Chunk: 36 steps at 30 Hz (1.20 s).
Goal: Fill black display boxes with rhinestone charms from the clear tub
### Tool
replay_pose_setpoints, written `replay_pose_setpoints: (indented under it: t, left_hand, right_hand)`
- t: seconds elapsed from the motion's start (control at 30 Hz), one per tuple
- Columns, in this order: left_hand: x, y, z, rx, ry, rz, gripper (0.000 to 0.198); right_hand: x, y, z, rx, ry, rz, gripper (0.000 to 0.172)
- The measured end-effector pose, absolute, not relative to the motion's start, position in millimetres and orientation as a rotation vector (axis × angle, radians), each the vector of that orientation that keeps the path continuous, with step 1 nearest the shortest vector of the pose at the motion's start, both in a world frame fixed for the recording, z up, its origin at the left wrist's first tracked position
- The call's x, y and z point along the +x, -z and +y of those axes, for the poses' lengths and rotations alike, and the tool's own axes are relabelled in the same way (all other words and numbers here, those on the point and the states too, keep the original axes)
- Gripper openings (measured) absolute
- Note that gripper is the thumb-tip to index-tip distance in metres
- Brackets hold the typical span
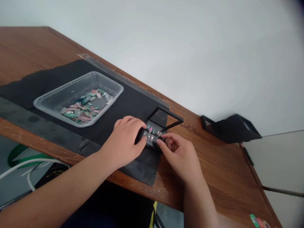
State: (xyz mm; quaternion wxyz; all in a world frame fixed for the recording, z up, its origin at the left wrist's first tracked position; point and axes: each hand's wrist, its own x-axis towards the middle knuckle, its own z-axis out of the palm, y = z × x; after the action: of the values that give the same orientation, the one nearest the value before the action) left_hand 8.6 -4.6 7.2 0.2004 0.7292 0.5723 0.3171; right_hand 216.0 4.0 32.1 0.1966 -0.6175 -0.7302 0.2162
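A small black case lies with its windowed lid raised, on the right part of a black mat. Rows of decorated press-on nails sit inside it. My left hand grips the case's left side between thumb and fingers. At its right edge, my right hand is closed in a pinch, thumb and index fingertips over the nails there; a tiny piece at the tips is too small to make out. Left of my hands, a clear plastic tub contains many loose pink, green and pale press-on nails.
The black mat covers part of the wooden table. Black cases stand by the wall at the right. Small round coloured items lie at the lower right. White cables and a green strap show below the table's front edge.
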Motion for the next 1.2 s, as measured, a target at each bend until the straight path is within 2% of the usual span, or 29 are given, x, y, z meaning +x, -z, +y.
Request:
replay_pose_setpoints:
  t: [0.57,1.2]
  left_hand:
    - [8.9,-7.5,-4.6,2.037,-0.88,1.604,0.021]
    - [9.2,-7.5,-4.9,2.047,-0.88,1.607,0.021]
  right_hand:
    - [222.8,-33.6,0.5,-1.708,-0.706,-2.067,0.019]
    - [220.7,-33.1,-0.1,-1.679,-0.745,-2.105,0.026]
